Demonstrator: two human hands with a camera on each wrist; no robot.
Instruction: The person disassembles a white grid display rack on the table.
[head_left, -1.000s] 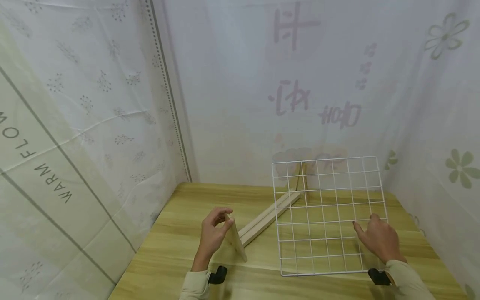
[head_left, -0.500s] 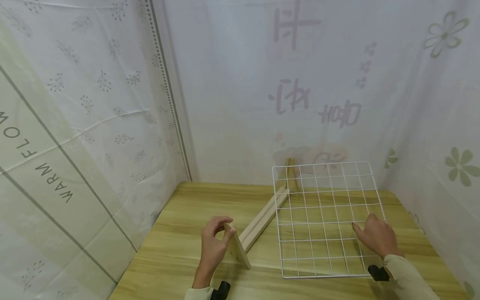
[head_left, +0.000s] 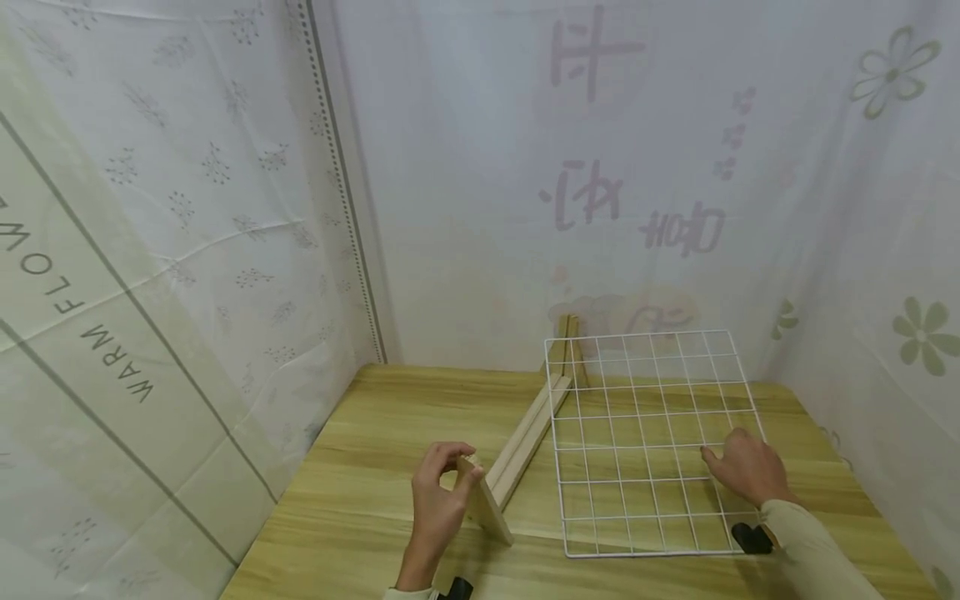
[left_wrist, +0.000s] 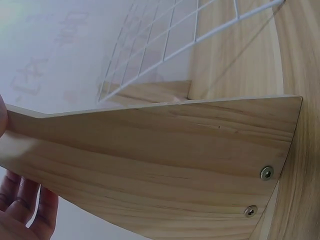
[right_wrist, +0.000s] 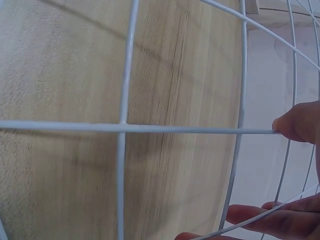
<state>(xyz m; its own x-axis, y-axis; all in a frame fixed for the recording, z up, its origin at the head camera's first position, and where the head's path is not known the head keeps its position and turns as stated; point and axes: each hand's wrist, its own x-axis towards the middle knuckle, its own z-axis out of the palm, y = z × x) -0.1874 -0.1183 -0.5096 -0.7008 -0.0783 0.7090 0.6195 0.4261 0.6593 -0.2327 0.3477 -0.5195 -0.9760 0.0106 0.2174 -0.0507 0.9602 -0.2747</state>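
Note:
A wooden stand has two pale slats [head_left: 531, 443] joining a near end panel [head_left: 491, 508] to a far end panel [head_left: 558, 346]. My left hand [head_left: 437, 504] pinches the top of the near panel between thumb and fingers. Two metal bolts [left_wrist: 267, 173] show low on that panel in the left wrist view. To the right, my right hand [head_left: 750, 468] grips a white wire grid panel [head_left: 645, 553] by its right side, thumb on a wire. The grid is tilted, and its left edge overlaps the stand's far end in the head view.
The stand rests on a wood-grain table [head_left: 360, 442]. Printed fabric [head_left: 465, 167] hangs behind the table and along both sides. A black wrist device [head_left: 752, 538] sits by the right sleeve.
The stand has turned on the table: its far end has swung left, and its near end has come right and closer with my left hand. The grid's top edge has dropped and shifted slightly left.

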